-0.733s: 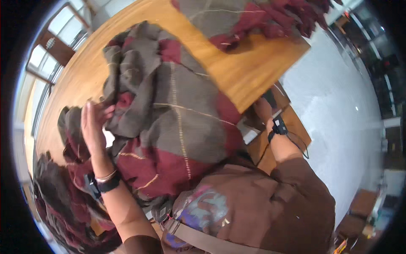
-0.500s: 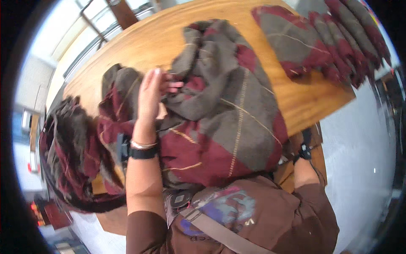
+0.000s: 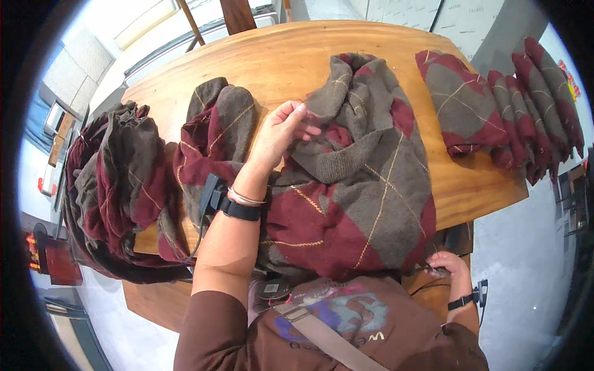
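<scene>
A grey and maroon argyle sweater (image 3: 396, 198) lies spread before me, its ribbed collar bunched toward the far side. My left hand (image 3: 286, 130) is over the left edge of that collar, thumb and fingers drawn together in a pinch; whatever is between them is too small to make out. Low at the right, just past the sweater's near corner, my right hand (image 3: 450, 264) is closed around a small dark object whose kind I cannot tell. Left of my left forearm, another argyle knit piece (image 3: 216, 133) lies crumpled.
A heap of argyle knitwear (image 3: 117, 185) fills the left end of the wooden table (image 3: 278, 55). Several folded argyle pieces (image 3: 467, 102) stand in a row at the far right. A brown wooden chair back (image 3: 238, 15) rises beyond the far edge.
The whole view has shifted, so things appear farther right. My right hand, hidden at the table edge before, now shows with a small dark object. My left hand stays by the collar, its fingers closer together.
</scene>
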Demonstrator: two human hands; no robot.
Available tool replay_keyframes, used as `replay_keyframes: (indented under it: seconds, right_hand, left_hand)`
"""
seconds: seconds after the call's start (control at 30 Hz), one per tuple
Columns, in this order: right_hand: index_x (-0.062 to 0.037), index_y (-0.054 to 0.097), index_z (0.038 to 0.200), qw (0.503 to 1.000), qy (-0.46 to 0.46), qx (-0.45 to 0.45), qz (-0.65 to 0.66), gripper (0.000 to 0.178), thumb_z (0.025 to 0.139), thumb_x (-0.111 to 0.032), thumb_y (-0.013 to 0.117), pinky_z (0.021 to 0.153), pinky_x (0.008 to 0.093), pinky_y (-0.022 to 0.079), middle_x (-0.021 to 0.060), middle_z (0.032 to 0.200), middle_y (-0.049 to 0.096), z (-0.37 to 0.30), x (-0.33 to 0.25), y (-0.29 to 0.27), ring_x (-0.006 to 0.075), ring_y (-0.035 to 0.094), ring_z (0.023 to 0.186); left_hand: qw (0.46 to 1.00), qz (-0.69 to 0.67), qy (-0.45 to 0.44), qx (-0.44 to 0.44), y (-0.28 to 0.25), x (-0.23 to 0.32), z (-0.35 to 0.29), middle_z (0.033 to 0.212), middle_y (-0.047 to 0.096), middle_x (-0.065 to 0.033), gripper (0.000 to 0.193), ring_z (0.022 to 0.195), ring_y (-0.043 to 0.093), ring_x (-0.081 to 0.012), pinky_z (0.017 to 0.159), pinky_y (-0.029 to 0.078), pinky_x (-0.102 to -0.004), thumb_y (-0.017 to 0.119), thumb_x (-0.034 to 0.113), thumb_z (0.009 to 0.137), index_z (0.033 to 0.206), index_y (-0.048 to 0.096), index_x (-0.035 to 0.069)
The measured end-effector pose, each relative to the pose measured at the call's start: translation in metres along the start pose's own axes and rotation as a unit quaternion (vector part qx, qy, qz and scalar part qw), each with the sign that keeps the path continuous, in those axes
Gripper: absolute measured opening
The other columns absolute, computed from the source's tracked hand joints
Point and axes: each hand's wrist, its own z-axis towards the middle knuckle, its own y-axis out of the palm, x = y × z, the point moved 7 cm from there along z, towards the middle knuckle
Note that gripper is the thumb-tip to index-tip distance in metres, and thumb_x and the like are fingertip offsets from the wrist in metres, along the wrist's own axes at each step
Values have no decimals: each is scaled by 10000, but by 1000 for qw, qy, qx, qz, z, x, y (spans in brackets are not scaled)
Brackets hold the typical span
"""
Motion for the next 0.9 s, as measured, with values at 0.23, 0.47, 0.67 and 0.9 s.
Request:
replay_keyframes:
  seconds: [0.23,0.47,0.67,0.9]
  right_hand:
    - [11,555,873,962,-233,-136,-43,255,899,-242,572,480,269,462,98,690,599,-64,-125,125,176,562,518]
    - [-48,508,961,919,-343,-106,163,324,1009,-321,341,315,273,341,68,542,474,-32,-242,163,145,408,328]
    - [-39,506,1105,934,-322,-104,117,371,1017,-341,311,327,231,296,31,589,456,9,-297,194,89,358,338]
    - [-9,551,1163,920,-371,-45,-117,441,1012,-366,341,426,180,307,-3,617,469,26,-342,239,24,375,451]
  left_hand:
    - [999,25,6,-37,12,0,-1,1002,644,-67,218,809,660,-167,691,503,-261,458,273,987,932,547,82]
    - [999,-21,7,-48,10,-4,2,1014,631,-97,205,884,667,-214,714,520,-277,413,273,1004,978,499,88]
    - [997,-66,5,-28,10,-1,1,1034,623,-115,191,906,666,-244,726,520,-284,393,282,1009,1004,459,103]
    - [996,-86,-9,-18,11,-5,0,1040,623,-122,184,931,661,-260,734,523,-290,380,279,1013,1009,443,107]
